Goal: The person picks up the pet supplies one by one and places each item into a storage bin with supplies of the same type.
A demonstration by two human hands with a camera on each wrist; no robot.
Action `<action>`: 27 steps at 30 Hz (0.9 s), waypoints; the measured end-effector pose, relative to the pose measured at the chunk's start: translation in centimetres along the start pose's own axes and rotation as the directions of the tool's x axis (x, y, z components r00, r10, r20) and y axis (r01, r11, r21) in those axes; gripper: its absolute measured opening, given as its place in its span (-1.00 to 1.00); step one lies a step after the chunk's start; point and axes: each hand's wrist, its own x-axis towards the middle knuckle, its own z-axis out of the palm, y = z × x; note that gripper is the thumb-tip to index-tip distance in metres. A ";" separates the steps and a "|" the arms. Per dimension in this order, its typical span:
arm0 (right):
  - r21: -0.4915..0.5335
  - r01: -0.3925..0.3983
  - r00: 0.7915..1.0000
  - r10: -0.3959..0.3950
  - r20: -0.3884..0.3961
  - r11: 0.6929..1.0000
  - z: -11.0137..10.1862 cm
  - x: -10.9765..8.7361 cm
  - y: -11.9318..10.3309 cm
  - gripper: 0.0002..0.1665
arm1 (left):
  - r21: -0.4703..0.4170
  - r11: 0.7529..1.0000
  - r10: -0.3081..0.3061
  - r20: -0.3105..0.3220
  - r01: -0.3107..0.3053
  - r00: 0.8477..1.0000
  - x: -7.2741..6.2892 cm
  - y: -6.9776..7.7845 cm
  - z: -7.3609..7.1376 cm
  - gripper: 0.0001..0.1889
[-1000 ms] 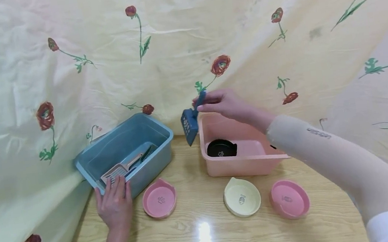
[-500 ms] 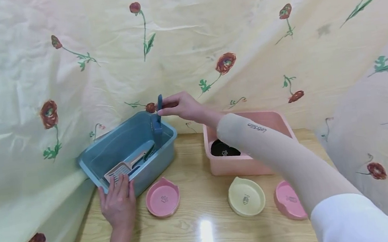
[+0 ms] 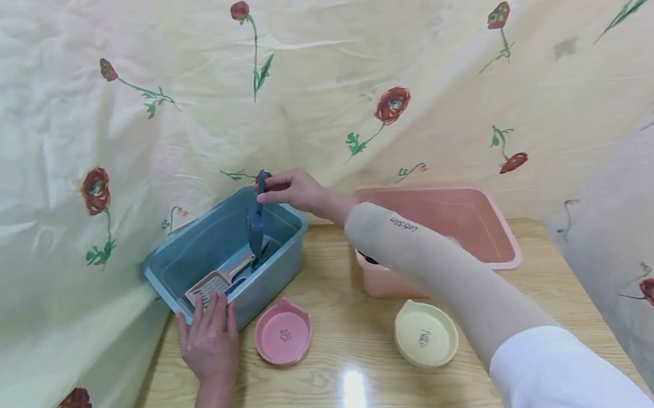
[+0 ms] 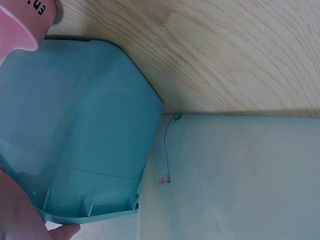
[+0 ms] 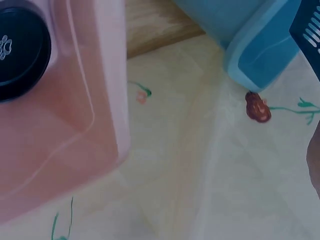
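My right hand (image 3: 299, 190) pinches the handle of a dark blue litter scoop (image 3: 256, 230), which hangs head-down inside the blue litter box (image 3: 293, 252). In the right wrist view the slotted head of the scoop (image 5: 311, 32) shows at the right edge, near the hand (image 5: 315, 160). My left hand (image 3: 211, 344) grips the box's near left rim, fingers lapping over the edge. Inside lie a pale pink slotted scoop (image 3: 211, 286), a dark blue piece (image 3: 236, 286) and a dark green item (image 3: 260, 258). The left wrist view shows the outer wall of the box (image 4: 100, 125).
A pink litter box (image 3: 502, 237) stands to the right, holding a black bowl (image 5: 22, 55); my right arm crosses its front. On the wooden table (image 3: 302, 404) sit a pink bowl (image 3: 283, 332) and a cream bowl (image 3: 425, 333). Flowered cloth (image 3: 312, 83) hangs behind.
My right hand has carried the dark blue scoop left from beside the pink box and lowered it into the blue one. My right arm now hides the second pink bowl. The left hand keeps its grip.
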 end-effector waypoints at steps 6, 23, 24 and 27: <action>-0.091 -0.058 0.998 0.058 -0.003 0.994 1.5 0.6 1.1 -0.54 | -0.002 1.000 -0.021 0.008 0.021 1.000 -0.2 0.1 0.2 -0.66; -0.311 -0.096 0.988 0.128 0.084 0.945 -2.8 -4.6 1.7 -0.38 | -0.052 0.999 -0.003 -0.060 0.000 0.998 0.2 0.2 0.1 -0.69; -0.313 -0.101 0.987 0.136 0.090 0.944 -3.5 -5.2 1.8 -0.37 | -0.051 0.999 -0.007 -0.058 0.004 0.998 0.2 0.2 0.1 -0.69; -0.340 -0.130 0.982 0.168 0.086 0.931 -5.6 -7.2 2.1 -0.34 | -0.043 0.999 -0.011 -0.035 0.010 0.999 0.2 0.2 0.0 -0.69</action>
